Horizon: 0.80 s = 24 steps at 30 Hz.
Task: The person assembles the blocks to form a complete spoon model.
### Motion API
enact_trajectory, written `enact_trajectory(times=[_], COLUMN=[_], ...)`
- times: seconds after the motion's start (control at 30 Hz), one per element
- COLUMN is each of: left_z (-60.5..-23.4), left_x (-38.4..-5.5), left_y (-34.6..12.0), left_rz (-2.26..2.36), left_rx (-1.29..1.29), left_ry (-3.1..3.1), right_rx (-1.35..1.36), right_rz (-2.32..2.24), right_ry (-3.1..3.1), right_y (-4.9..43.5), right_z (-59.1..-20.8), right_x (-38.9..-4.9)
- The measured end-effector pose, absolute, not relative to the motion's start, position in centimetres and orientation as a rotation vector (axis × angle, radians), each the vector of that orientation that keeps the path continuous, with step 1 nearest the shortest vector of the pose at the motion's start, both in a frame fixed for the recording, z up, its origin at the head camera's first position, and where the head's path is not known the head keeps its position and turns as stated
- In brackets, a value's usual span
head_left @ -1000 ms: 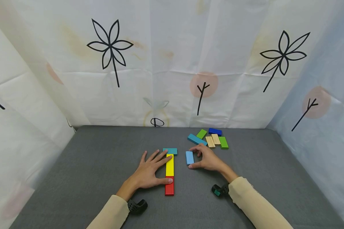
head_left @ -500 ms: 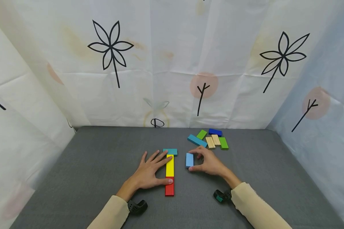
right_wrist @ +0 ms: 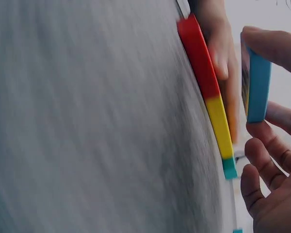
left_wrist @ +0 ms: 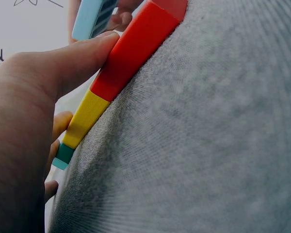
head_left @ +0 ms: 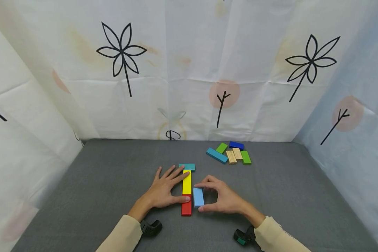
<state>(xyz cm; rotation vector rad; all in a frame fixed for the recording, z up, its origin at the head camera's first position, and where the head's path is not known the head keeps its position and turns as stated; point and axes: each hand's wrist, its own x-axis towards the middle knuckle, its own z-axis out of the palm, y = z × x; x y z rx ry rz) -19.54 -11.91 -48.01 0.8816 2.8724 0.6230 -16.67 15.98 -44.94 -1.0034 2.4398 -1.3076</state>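
A red block, a yellow block and a teal block lie end to end on the table, the teal one crosswise at the far end like the top of a T. My left hand is spread over this row from the left, thumb on the red block and fingertips at the yellow and teal ones. In my right hand, a light blue block is pinched by its ends between thumb and fingers, just right of the row. The right wrist view shows the held block raised off the cloth.
Toward the back right lie several more blocks: a long blue one, two green ones, two plain wooden ones and a dark blue one. A grey cloth covers the table, with a printed white curtain behind.
My right hand has brought the light blue block left and nearer to me, from right of the yellow block to close beside the red-yellow joint. The left hand has stayed put.
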Motion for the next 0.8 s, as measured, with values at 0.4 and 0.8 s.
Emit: enact_trajectory(times=[0.4,0.8], left_z=[-48.0,-48.0], left_x=[-19.4,-19.5], left_y=[-12.0,-12.0], left_rz=[0.631,0.635], left_rx=[0.926,0.940], left_ry=[2.882,2.892], right_rx=[-1.120,-1.083], right_rz=[-1.284,-1.238], right_ry=[2.262,2.284], right_y=[13.8,13.1], right_z=[-45.9,-45.7], right_x=[-14.6,-14.1])
